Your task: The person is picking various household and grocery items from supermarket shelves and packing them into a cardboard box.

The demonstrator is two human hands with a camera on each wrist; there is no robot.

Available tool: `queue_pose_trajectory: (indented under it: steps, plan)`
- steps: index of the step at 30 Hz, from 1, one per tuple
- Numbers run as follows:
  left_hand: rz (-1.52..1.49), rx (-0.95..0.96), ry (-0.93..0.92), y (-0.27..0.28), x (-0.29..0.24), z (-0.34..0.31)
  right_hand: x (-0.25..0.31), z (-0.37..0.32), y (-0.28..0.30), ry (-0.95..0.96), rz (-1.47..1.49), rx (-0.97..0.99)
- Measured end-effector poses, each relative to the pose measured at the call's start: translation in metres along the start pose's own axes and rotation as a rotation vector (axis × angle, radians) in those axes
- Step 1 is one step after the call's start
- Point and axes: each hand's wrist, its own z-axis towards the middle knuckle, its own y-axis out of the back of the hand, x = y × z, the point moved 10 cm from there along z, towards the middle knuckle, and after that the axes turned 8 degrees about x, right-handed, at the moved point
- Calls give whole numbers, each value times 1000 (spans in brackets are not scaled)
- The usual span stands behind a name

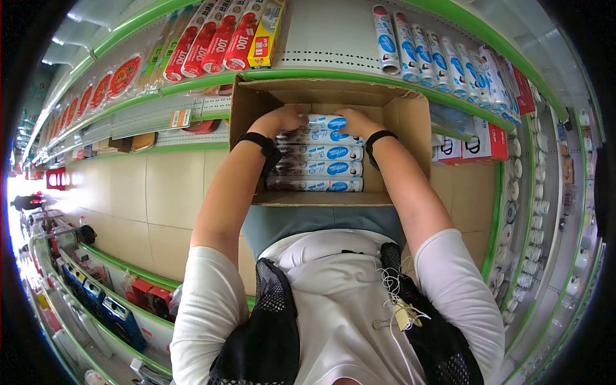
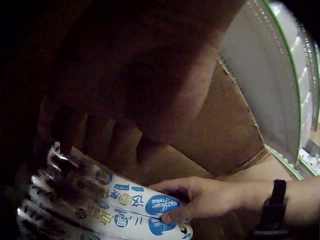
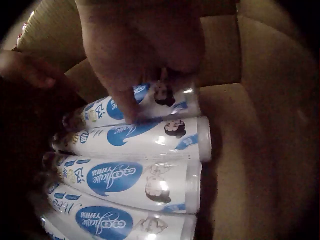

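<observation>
Inside a cardboard box (image 1: 410, 122) lie several white and blue printed rolls side by side. My right hand (image 1: 357, 122) pinches the right end of the farthest roll (image 1: 327, 122); in the right wrist view, a finger of that hand (image 3: 145, 50) reaches down over this roll (image 3: 150, 97). My left hand (image 1: 286, 120) is at its left end, fingers bent around it, the contact partly hidden. The left wrist view shows the left hand (image 2: 135, 75) large and dark above the rolls (image 2: 120, 195), and the right hand (image 2: 192, 197) at their other end.
The box rests against a green-edged shelf (image 1: 333, 61). Red boxes (image 1: 240, 38) and a yellow box (image 1: 268, 32) stand on its left part, a row of similar rolls (image 1: 436, 61) on its right. More shelving (image 1: 115, 256) lines the aisle's left, above the tiled floor (image 1: 173, 192).
</observation>
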Motion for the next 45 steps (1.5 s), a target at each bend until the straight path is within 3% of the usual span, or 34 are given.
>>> queue_pose_trajectory:
  steps: [3,6,8,10,12,16,18,20,22,24,25,26,27,28,31,32,34,36,38,39,40,42,45]
  plan:
    - [11,119,31,-14,19,13,1,4,-3,-45,157,66]
    - [140,140,-119,-25,30,30,-18,11,5,-44,94,-70]
    - [167,194,-88,-26,26,28,-45,7,26,-237,-138,-201]
    - [199,247,-61,-34,31,33,-79,20,15,-315,-174,-148]
    - [239,143,-122,-34,33,42,-91,13,-1,-426,121,-43]
    - [208,139,-130,-26,17,32,-70,2,-3,-393,-55,94]
    - [-96,147,25,-7,0,1,-68,0,-18,-287,556,76]
    - [-217,64,-12,6,-13,-12,-71,3,-13,-272,544,49]
    - [-335,-37,-40,27,-32,-41,-57,1,-2,-330,-84,85]
    - [-572,-63,-4,42,-55,-79,-39,-1,7,-339,-173,94]
    - [-710,-104,28,44,-49,-82,-29,5,6,-252,-175,117]
    - [-820,-148,-65,50,-50,-89,-19,10,-1,-165,-176,143]
    - [-860,-202,-101,63,-59,-109,24,-19,12,-77,-244,176]
    - [-900,-252,-140,76,-69,-126,38,-25,17,20,-259,104]
    - [-869,-591,-283,122,-54,-153,99,-87,43,196,2,46]
    - [-853,-599,-298,130,-52,-154,115,-107,55,254,129,10]
    - [-563,-905,-273,163,-47,-180,131,-140,69,320,248,-40]
    - [-469,-959,-250,174,-46,-177,138,-168,81,409,356,-101]
    - [-55,-1115,-177,183,-63,-181,136,-186,84,451,346,-153]
    - [18,-1044,-67,183,-71,-175,134,-194,81,444,396,-141]
    - [23,-1050,-83,183,-78,-174,131,-202,79,437,445,-129]
    - [149,-872,210,176,-74,-147,126,-215,73,466,493,-123]
    - [122,-860,244,182,-73,-129,114,-230,72,500,524,-170]
